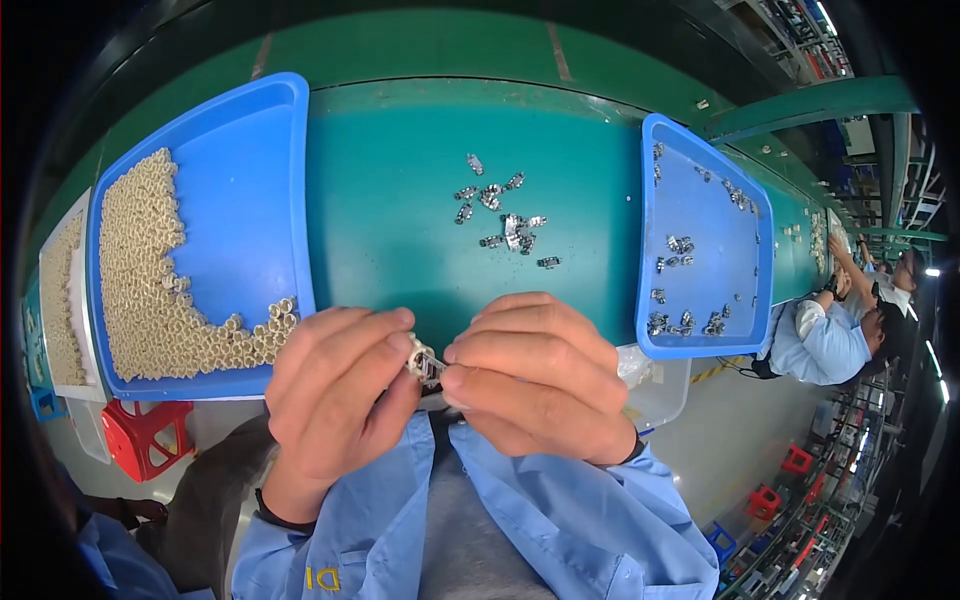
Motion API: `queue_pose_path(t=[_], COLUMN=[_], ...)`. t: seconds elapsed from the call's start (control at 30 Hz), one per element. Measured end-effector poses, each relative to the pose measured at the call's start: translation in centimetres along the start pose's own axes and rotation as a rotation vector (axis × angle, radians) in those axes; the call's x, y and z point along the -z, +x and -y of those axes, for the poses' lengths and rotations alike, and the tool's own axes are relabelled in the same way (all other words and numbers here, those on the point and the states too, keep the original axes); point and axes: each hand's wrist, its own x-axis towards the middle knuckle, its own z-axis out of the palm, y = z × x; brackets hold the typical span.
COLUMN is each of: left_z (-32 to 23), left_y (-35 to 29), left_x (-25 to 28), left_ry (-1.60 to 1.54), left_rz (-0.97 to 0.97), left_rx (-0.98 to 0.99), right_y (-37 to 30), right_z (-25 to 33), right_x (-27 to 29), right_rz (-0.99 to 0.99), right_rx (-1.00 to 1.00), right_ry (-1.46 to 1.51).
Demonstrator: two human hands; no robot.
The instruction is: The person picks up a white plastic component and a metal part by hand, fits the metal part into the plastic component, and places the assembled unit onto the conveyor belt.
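My left hand (335, 385) pinches a small cream-coloured ring-like part (414, 352) near the table's front edge. Against it, the fingertips of my right hand (540, 380) grip a small shiny metal piece (432, 368). The two parts touch; my fingers hide how deep one sits in the other. Beyond my hands, several loose silvery metal pieces (514, 232) lie scattered on the green mat (390, 200). To the left, a blue tray (240, 190) holds a thick spread of cream parts (145, 270).
At the right stands a second blue tray (715, 215) with scattered metal pieces. A clear plastic box (668, 392) is below it. A red stool (145, 440) stands at the lower left. Co-workers in light clothing (830, 340) sit along the line at far right.
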Motion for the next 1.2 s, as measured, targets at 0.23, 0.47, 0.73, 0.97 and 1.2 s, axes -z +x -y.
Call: queue_pose_path(t=[0.23, 0.47, 0.73, 0.97, 1.2], left_z=[-0.5, 0.5, 1.3, 3.7, 3.5], left_y=[-0.2, -0.5, -0.5, -0.9, -2.1], left_x=[-0.5, -1.1, -3.1, -0.6, 2.3], left_ry=[0.086, 0.071, -0.015, 0.049, 0.103], left_rz=[-0.034, 0.026, 0.054, 0.143, 0.292], left_rx=[-0.065, -0.043, 0.255, 0.223, 0.318], right_y=[-0.3, 0.0, 3.1, 6.6, 5.0], right_z=[0.8, -0.4, -8.4, -30.0, -35.6], right_x=[-0.1, -0.4, 5.4, 18.2, 20.4], right_rz=[-0.023, 0.024, 0.224, 0.397, 0.562], right_rx=[-0.046, -0.153, -0.438, -0.708, -1.02], right_ry=[-0.055, -0.07, -0.201, -1.155, -1.204])
